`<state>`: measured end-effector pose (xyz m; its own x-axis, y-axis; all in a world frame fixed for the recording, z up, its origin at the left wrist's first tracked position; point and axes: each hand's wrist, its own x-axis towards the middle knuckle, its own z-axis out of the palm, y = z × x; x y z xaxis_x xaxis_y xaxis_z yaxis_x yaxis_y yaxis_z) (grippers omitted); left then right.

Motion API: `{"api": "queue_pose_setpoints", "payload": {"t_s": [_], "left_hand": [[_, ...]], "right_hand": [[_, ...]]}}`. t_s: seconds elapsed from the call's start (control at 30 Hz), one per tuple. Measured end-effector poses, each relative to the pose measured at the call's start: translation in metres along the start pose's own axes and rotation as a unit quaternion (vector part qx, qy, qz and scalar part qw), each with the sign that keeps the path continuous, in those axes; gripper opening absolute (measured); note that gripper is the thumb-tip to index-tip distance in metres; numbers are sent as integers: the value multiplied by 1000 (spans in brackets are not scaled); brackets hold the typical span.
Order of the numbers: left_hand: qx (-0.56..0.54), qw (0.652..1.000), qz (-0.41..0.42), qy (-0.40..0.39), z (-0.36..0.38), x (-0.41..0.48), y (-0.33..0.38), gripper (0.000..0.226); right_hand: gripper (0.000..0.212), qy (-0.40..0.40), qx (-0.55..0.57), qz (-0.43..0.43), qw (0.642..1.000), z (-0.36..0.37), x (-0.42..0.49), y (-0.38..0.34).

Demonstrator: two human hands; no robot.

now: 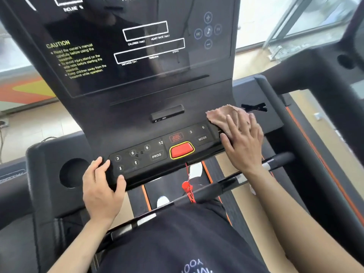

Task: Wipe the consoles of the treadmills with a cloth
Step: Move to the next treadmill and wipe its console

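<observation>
Head view — right hand (244, 143), fingers straight, presses the cloth (221, 113) onto the console (136, 123); left hand (100, 187) grips its left edge.

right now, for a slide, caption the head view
The right hand presses a pink cloth onto the right end of the treadmill console while the left hand grips its left end.

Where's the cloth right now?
Head view: the cloth sits under the right hand at the right end of the button panel, just past the MODE key.
</observation>
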<state>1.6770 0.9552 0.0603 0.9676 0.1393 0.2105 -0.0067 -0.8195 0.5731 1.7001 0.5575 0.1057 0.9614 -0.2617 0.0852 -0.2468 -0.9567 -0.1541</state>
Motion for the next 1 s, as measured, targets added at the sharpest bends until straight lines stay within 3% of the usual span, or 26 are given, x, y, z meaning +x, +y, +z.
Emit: {"api": "queue_pose_setpoints", "payload": {"t_s": [0.2, 0.63, 0.87, 1.0], "left_hand": [[0, 1000, 0, -8, -1, 0, 0, 54], [-15, 1000, 23, -10, -5, -1, -7, 54], [-73, 994, 29, -71, -23, -6, -16, 55], [-109, 994, 8, -27, -35, -26, -20, 53]], "right_hand": [[78, -100, -34, -36, 994, 17, 18, 15], [84, -122, 28, -181, 976, 35, -49, -111], [88, -119, 21, -271, 955, 43, -65, -177], [87, -125, 33, -332, 934, 48, -71, -209]]}}
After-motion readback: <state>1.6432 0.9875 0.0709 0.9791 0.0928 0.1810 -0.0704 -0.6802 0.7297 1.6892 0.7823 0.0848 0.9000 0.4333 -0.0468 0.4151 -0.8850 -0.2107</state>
